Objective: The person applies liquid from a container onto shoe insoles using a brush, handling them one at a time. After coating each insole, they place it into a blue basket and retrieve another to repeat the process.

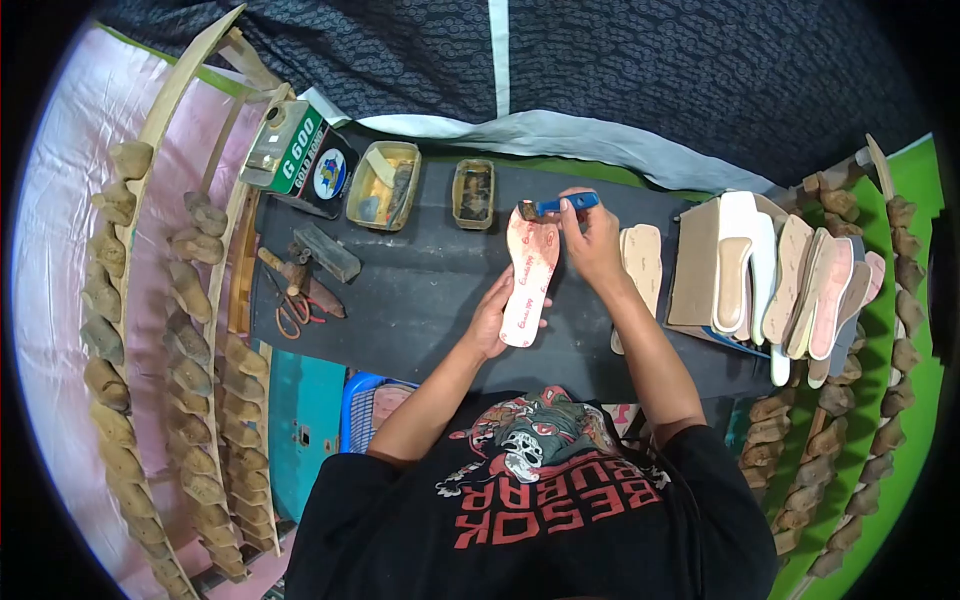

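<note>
My left hand (490, 318) grips a white insole (528, 285) printed with red lettering, holding it above the dark tabletop. The upper part of the insole looks brownish and wet. Closed around the blue handle of a brush (572, 203), my right hand (594, 240) holds its dark bristles against the insole's upper end. Just beyond lies a small tub (489, 221) with dark contents. Beside my right forearm, beige insoles (641, 262) rest on the table.
A green Gold Bond can (300, 155) and a larger yellowish tub (413, 224) stand at the back left. Pincers (292, 308), a hammer (283, 268) and a grey block (328, 254) lie nearer. Several insoles (790, 275) lean against a box (695, 265). Racks of wooden shoe lasts (190, 290) flank the table (420, 300).
</note>
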Available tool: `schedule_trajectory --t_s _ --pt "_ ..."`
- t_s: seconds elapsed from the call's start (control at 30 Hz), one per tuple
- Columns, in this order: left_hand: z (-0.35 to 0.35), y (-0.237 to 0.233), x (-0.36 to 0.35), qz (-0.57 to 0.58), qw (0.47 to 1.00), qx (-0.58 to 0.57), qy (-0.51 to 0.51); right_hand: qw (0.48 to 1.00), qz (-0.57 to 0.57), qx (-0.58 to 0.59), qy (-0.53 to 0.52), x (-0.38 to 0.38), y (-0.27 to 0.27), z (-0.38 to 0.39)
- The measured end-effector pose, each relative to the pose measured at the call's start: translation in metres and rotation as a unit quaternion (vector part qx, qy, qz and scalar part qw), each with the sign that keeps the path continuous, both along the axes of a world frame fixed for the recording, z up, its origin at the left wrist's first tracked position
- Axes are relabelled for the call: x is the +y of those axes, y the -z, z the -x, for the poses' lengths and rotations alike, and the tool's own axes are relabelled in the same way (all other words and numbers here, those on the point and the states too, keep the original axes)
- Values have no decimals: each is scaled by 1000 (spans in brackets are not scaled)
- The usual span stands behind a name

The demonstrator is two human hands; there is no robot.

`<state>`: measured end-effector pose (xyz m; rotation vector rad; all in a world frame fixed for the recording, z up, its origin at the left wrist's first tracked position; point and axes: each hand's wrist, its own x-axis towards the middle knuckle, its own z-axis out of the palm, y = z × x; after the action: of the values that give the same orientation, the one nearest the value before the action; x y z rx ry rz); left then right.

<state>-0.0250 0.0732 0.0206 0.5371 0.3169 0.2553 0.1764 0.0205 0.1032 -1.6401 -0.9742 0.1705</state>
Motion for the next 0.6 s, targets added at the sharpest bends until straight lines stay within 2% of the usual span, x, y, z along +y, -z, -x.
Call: schedule_trajectory --t_s 0.17,0.27,0.33,0.5,0.6 --pt "-16 -4 -16 -20 1000 -9 -11 1000 -13 -26 2 -26 -17 -4" --pt "-25 -13 -16 -44 998 5 -42 995 59 -12 -78 -52 -36 3" --pt "-30 -8 -8 -40 999 -20 -26 990 68 -34 -119 -64 -39 10" --pt "-34 -15 -18 -50 999 -2 -17 992 69 -66 -84 -78 -45 -3" --pt "-40 -17 -25 -62 996 -17 -59 991 56 -94 -74 -85 -46 -7"
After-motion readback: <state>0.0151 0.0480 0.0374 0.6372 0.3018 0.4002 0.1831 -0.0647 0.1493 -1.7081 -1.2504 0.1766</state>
